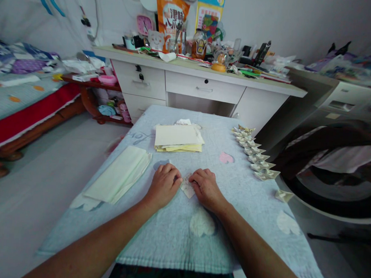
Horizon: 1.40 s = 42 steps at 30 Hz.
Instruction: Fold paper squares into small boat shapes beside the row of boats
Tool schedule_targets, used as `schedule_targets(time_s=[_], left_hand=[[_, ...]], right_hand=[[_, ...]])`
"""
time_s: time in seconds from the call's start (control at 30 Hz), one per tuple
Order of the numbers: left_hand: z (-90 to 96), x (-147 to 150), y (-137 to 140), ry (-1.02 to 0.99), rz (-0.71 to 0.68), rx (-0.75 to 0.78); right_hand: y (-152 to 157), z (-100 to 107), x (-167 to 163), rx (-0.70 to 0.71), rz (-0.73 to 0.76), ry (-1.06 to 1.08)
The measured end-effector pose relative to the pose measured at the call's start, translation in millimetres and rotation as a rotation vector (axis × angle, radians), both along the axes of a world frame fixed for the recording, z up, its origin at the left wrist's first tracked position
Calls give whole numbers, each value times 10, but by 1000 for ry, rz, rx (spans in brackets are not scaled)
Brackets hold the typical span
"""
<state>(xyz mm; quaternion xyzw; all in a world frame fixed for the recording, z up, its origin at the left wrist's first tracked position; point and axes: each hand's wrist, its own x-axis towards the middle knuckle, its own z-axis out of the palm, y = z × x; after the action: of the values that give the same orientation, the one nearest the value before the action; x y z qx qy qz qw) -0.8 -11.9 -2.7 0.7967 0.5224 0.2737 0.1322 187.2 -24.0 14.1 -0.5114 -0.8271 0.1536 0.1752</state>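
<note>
A small folded piece of paper point(188, 190) lies on the cloth-covered table point(156, 248), one corner pointing toward me. My left hand point(166, 183) pinches its left corner, fingers curled. On the other side my right hand point(207, 188) presses its bent fingers on the paper's right part, covering some of it. Beyond both hands sits a stack of cream and yellow paper sheets point(178, 136). Pale green folded sheets point(118, 175) rest to the left. Along the right side stand several folded paper boats point(260, 157) in a row, with a single one point(284, 195) nearer me.
A white desk point(206, 80) crowded with jars, bags and small items stands behind the table. To the right is a front-loading washing machine point(341, 162) with its round door opening. A bed point(27, 103) and a low wooden shelf point(92, 83) are at the left.
</note>
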Motion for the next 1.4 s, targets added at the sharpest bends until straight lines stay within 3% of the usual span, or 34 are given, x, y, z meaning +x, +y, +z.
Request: schedule_targets(time_s=[0.27, 0.53, 0.77, 1.2, 1.4], left_hand=[[5, 27, -12, 117, 52, -38], [22, -22, 30, 101, 44, -120], [-14, -81, 65, 7, 8, -73], [-15, 69, 39, 141, 36, -45], [7, 77, 27, 164, 21, -56]], right_hand=[[15, -70, -12, 18, -31, -6], [35, -102, -24, 26, -66, 26], [36, -82, -51, 2, -116, 120], [46, -86, -83, 14, -156, 79], [58, -125, 19, 52, -324, -43]])
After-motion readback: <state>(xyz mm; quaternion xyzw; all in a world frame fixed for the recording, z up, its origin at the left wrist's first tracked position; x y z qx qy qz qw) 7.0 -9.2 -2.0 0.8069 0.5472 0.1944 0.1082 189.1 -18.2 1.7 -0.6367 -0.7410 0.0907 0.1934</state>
